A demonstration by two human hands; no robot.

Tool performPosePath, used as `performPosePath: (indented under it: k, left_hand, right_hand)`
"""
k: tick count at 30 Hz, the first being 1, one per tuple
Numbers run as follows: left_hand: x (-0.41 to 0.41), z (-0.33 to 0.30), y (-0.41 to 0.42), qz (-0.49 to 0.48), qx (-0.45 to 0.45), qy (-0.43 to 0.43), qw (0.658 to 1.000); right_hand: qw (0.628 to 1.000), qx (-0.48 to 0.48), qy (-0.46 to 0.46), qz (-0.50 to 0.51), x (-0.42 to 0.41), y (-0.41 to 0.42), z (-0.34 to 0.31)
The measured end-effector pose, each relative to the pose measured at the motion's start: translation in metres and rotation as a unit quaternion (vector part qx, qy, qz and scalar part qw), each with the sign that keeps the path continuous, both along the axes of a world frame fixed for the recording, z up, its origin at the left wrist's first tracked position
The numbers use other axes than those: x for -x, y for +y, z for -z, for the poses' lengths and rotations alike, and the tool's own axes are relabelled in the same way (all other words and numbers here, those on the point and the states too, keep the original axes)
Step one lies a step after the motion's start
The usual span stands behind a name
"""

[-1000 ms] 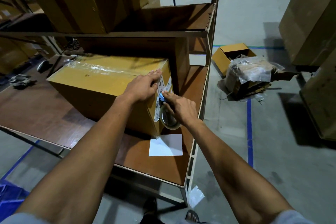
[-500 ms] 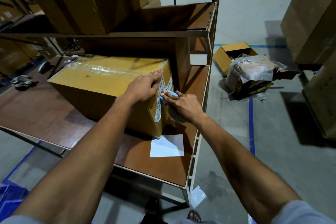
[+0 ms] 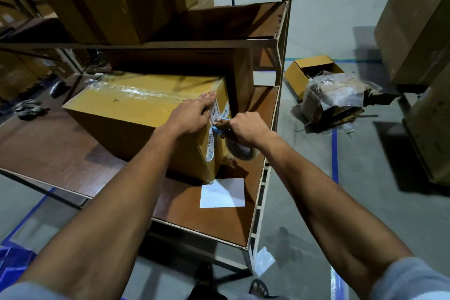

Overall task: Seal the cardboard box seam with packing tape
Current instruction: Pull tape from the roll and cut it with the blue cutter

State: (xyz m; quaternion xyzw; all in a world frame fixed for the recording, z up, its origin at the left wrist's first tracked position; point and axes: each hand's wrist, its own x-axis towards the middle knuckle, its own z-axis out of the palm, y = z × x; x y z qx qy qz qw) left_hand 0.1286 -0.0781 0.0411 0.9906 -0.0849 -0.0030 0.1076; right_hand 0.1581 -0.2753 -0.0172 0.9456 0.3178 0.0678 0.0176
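A yellow-brown cardboard box (image 3: 126,114) lies on the brown table (image 3: 60,153), with clear tape shining along its top seam. My left hand (image 3: 192,115) presses flat on the box's near top corner, fingers over the edge by the white labels. My right hand (image 3: 246,128) is at the box's end face, gripping a small blue tool (image 3: 220,126) at the taped corner. A roll of clear packing tape (image 3: 239,152) hangs under that hand against the box end; how it is held is hidden.
A white sheet of paper (image 3: 222,192) lies on the table in front of the box. Large cartons fill the shelf above (image 3: 117,0). On the floor to the right sit an open yellow box (image 3: 294,75) and a plastic-wrapped bundle (image 3: 336,97). Tall cartons stand at far right.
My right hand has risen along the box's end face, from beside the tape roll up to the top corner. My left hand has stayed on the box.
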Motion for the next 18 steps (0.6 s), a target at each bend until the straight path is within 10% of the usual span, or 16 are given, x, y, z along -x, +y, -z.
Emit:
performPosePath:
  k: [7, 18]
  left_hand:
    - [0.004, -0.001, -0.002, 0.002, 0.001, -0.009, 1.000]
    - [-0.004, 0.005, 0.005, 0.003, 0.001, -0.023, 1.000]
  right_hand:
    - [0.992, -0.003, 0.122, 0.014, 0.037, 0.006, 0.067]
    - [0.997, -0.061, -0.028, 0.032, 0.035, 0.001, 0.081]
